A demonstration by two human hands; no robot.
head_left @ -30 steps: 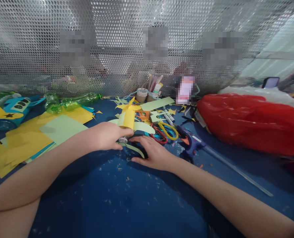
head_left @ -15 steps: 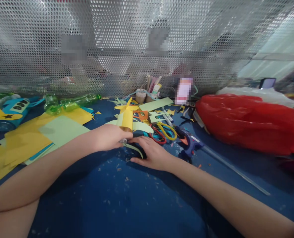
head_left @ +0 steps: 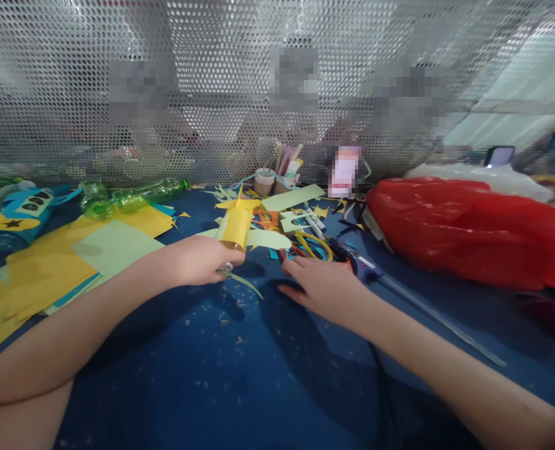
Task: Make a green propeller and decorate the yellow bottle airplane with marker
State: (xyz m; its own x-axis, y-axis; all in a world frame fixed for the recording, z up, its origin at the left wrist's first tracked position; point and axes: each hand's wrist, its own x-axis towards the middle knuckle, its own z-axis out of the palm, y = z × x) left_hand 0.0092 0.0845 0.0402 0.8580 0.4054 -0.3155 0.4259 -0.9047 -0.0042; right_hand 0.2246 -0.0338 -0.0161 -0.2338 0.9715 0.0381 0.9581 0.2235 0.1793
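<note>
The fingers of my left hand (head_left: 200, 259) are gripping the yellow paper plane (head_left: 237, 226) over the middle of the worktop (head_left: 188, 381), while my right hand (head_left: 327, 287) is hovering open beside the scissors (head_left: 329, 249). Wings (head_left: 269, 239) and tail (head_left: 239, 203) are already sitting in place, what's left I can't tell; its long axis is running away from me, nose (head_left: 227, 269) nearest.

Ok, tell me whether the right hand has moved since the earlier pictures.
Yes. The right hand has moved rightward, away from the yellow paper plane and closer in view to the resting blue glue gun.
</note>
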